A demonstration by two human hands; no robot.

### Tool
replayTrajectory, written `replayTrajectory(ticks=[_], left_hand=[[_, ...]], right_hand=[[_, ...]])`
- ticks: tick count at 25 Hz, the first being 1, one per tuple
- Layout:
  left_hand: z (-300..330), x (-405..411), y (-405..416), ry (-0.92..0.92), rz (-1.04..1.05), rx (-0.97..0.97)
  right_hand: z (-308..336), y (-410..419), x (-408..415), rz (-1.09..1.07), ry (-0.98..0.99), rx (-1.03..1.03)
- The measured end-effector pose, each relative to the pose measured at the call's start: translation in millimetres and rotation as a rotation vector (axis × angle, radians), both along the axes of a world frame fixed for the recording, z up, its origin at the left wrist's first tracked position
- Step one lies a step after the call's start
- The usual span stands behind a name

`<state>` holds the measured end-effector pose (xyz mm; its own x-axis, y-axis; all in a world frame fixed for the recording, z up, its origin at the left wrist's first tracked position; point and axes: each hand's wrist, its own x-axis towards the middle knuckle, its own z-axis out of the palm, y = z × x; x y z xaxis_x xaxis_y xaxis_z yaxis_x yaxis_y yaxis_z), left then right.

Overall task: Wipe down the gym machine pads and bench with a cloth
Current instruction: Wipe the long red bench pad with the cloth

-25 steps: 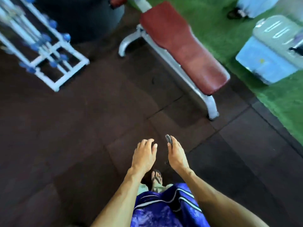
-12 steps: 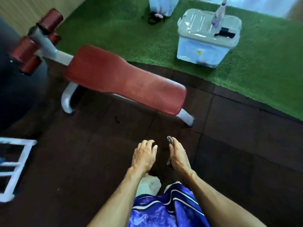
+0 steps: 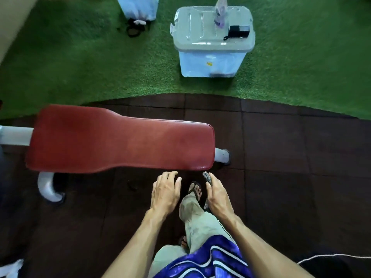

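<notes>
A red padded bench [image 3: 120, 141] on a white metal frame [image 3: 48, 187] lies across the left and middle of the view. My left hand [image 3: 165, 192] hovers just below the bench's near edge, fingers loosely apart, holding nothing. My right hand [image 3: 217, 194] is beside it to the right, closed on a small grey speckled cloth [image 3: 206, 176] that pokes out past the fingertips. Most of the cloth is hidden inside the hand. Neither hand touches the bench.
A lidded plastic storage box [image 3: 212, 57] stands on green turf [image 3: 80, 67] behind the bench, with a bottle [image 3: 220, 13] and a small black item [image 3: 237, 32] on its lid. A pale bag [image 3: 138, 8] sits at the back. Dark rubber floor tiles [image 3: 281, 157] surround me.
The view has swung right and closer, so the bench now lies straight across just ahead of my hands. My hands keep the same pose, the right still gripping the cloth.
</notes>
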<state>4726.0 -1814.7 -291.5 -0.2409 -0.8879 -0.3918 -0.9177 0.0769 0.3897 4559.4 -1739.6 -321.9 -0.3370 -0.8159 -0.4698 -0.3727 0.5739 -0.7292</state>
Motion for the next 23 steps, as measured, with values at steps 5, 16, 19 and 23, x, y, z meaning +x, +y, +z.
replayTrajectory(ticks=[5,16,19,23], left_hand=[[-55.8,-4.0,-94.1,-0.008,-0.033,-0.108],[-267.9,43.5,-249.7,-0.118,-0.229,-0.352],[-289.9,52.6,-263.9,-0.194,-0.247,-0.403],[-295.1,53.8,-263.2,-0.199,-0.247,-0.416]], right_hand=[[-56.4,-83.7,-10.7,-0.038,0.033,-0.002],[-261.2,-241.2,-21.2,-0.082,0.446,-0.198],[-284.2,-262.2,18.2,-0.076,0.624,-0.15],[-284.2,-200.2,46.9,0.197,0.61,-0.139]])
